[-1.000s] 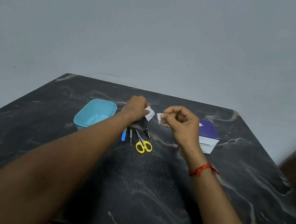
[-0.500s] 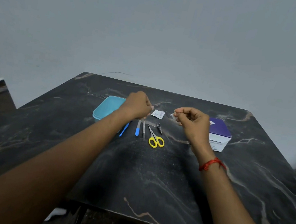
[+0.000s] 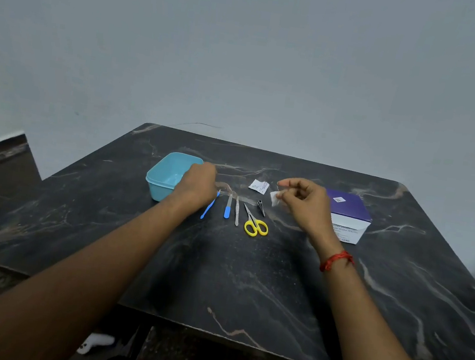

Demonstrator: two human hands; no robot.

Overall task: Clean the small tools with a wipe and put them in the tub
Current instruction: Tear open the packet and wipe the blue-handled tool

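Five small tools are lying in a short row near the middle of the worktop [image 3: 216, 283], with their handles pointing toward the person. From the left, a slim blue tool [image 3: 209, 208] is leaning at a slant. Next to it a blue-handled tool [image 3: 227, 208] and a thin metal tool [image 3: 236, 215] are lying nearly parallel and close together. The yellow-handled scissors [image 3: 255, 227] are lying shut, with the blades pointing away. A small black tool [image 3: 261, 207] is sitting just beyond the scissors to the right.

The wipe [image 3: 273, 198], a small white square, is hanging above the worktop. The right hand [image 3: 302, 202] is pinching it between thumb and fingertips, with the forefinger stretching out to the left over it. A red thread band [image 3: 336, 260] is circling that wrist.

The left hand [image 3: 199, 184] is hovering with its fingers curled under at the far end of the slim blue tool. The tool's tip is meeting the edge of the hand, but the back of the hand is hiding the fingers. Whether it is gripping the tool cannot be told.

The teal tub [image 3: 164, 176] is standing open just left of the tools, partly behind the left hand. Nothing is showing inside the part in view. A torn white sachet [image 3: 259, 186] is lying flat beyond the row, between the two hands. A purple-and-white box [image 3: 349, 217] is sitting to the right, partly behind the right hand.

The dark marbled worktop is standing against a plain grey wall [image 3: 246, 60].
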